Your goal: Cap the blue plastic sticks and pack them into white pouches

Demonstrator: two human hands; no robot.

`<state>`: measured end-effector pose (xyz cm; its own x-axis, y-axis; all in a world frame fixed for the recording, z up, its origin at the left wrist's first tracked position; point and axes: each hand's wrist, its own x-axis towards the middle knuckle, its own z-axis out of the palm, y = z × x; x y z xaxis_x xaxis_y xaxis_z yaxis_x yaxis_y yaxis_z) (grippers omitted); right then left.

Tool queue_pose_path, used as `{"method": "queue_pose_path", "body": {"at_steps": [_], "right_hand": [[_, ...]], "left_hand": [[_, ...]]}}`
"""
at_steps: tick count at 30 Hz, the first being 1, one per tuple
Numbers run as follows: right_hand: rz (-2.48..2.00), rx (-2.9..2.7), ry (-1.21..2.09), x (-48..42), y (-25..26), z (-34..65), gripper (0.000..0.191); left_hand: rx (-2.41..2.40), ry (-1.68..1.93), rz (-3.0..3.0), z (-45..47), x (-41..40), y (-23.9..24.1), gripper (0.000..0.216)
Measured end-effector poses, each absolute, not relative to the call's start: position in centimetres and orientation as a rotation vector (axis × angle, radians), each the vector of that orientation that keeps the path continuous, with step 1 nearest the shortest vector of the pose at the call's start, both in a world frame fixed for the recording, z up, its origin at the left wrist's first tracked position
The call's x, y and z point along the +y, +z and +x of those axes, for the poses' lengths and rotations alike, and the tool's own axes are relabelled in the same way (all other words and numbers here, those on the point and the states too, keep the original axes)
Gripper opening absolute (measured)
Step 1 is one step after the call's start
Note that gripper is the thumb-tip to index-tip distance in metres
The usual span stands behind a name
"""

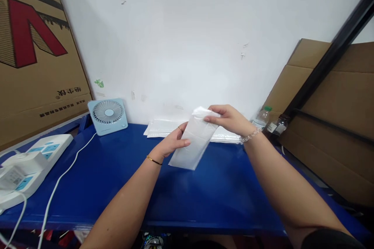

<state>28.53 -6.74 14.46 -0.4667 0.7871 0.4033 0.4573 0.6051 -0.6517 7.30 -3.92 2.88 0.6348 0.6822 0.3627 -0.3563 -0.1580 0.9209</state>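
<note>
Held tilted above the blue table is a flat, whitish translucent bag (195,140), crumpled or folded at its upper end. My left hand (174,140) grips its left edge, the thumb lying across the front and the other fingers mostly hidden behind. At the upper right corner my right hand (229,118) pinches the bag between thumb and fingers. Whether anything is inside the bag I cannot tell. Behind the bag, against the wall, lie white padded-looking sheets or envelopes (157,128), partly covered by my hands and the bag.
A light-blue fan (108,114) stands at the back left of the blue table (117,179). Its white cable runs forward past a power strip (55,148) with plugs. On the right are a green-capped bottle (263,116), a dark-capped bottle (281,124) and cardboard (330,136). A large carton (37,85) rises at left.
</note>
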Motion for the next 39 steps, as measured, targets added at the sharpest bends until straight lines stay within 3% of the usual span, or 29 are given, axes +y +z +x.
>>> {"method": "queue_pose_path", "body": {"at_steps": [5,9,15,22,26,30,36,39], "right_hand": [[-1.095,-1.979,0.062,-6.7,13.3,28.0,0.025],[-1.143,-2.002,-0.397,-7.7,12.0,27.5,0.033],[-1.323,-2.222,0.010,-6.3,11.5,29.0,0.029],[-1.607,-1.261,0.266,-0.4,6.7,39.3,0.032],[-1.975,-1.142,0.159,0.8,2.0,42.3,0.023],[-1.944,-1.502,-0.399,0.6,-0.5,38.8,0.041],[-1.479,-2.291,-0.444,1.8,-1.4,27.8,0.050],[-1.565,-2.399,-0.438,2.9,-1.7,24.5,0.034]], "left_hand": [[0.482,1.020,1.477,8.6,-3.2,2.3,0.040],[0.565,1.145,1.491,9.4,-3.0,1.8,0.032],[0.596,1.264,1.629,9.0,-2.6,1.8,0.029],[0.977,1.619,1.265,6.9,-0.1,0.9,0.036],[1.020,1.513,0.726,6.5,1.6,-0.5,0.033],[0.988,1.349,0.382,6.9,2.6,-2.2,0.007],[0.969,1.272,0.295,7.4,2.8,-3.2,0.008],[0.922,1.224,0.284,7.7,2.6,-3.2,0.007]]}}
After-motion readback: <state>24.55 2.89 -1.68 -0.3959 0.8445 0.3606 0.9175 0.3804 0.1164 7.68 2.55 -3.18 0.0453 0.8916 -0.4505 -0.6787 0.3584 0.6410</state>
